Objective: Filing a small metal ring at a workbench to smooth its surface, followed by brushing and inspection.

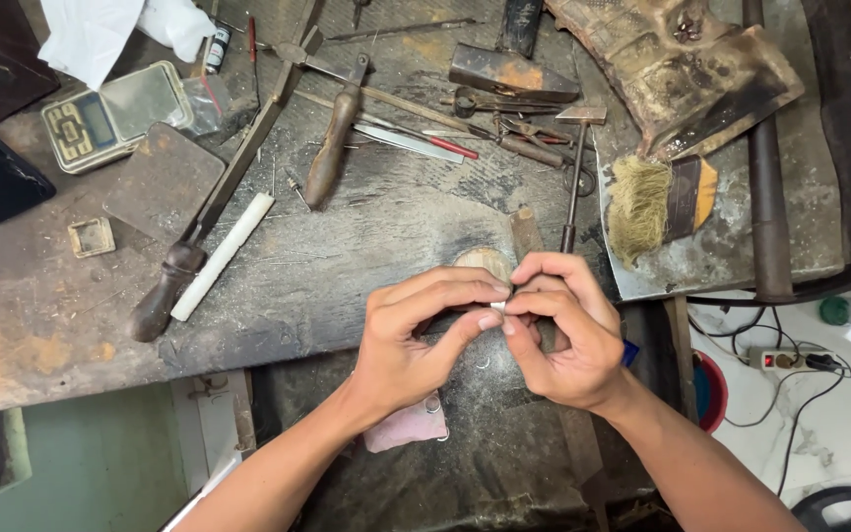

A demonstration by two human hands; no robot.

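Both forearms angle in from below. Left hand (416, 340) and right hand (561, 330) meet fingertip to fingertip, thumbs and forefingers pinched together, other fingers curled.

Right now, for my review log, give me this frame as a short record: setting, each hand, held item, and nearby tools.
setting: worn, scratched workbench seen from above
left hand: left hand, fingertips pinched on a small pale piece
right hand: right hand, fingertips meeting the left on the same piece
held item: tiny, mostly hidden by the fingers; kind cannot be told
nearby tools: small hammer just beyond the hands, straw brush, wooden-handled file, white rod, digital scale
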